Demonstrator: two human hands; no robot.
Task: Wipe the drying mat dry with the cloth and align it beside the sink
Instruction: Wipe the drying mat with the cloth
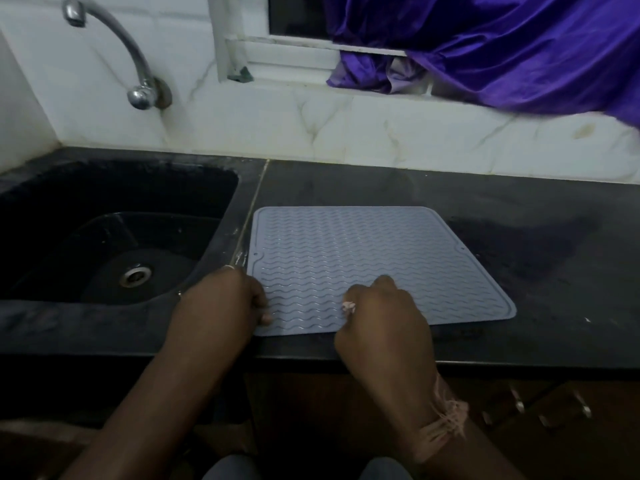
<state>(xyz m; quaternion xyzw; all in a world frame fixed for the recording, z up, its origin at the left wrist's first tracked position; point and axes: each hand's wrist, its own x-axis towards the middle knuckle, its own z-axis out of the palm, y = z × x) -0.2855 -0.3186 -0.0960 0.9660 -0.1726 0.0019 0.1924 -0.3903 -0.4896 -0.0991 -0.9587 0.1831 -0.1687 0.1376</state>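
Both your hands are on the near edge of the drying mat, which lies flat on the counter just right of the sink.

The grey-blue drying mat (363, 261), ribbed with wavy lines, sits on the black counter (519, 209) with its left edge running along the seam beside the sink (104, 237), close to it but slightly skewed. Your left hand (221, 303) covers the mat's near left corner, fingers curled together over the edge with the thumb tip resting on top. Your right hand (384, 317) rests on the near edge further right, fingers bunched into a loose fist that pinches a small pinkish scrap, possibly the cloth (349, 306); you cannot tell more. A frayed pink band (446, 417) circles your right wrist. A tap (114, 46) arches over the sink, and a purple curtain (502, 46) hangs at the far right.
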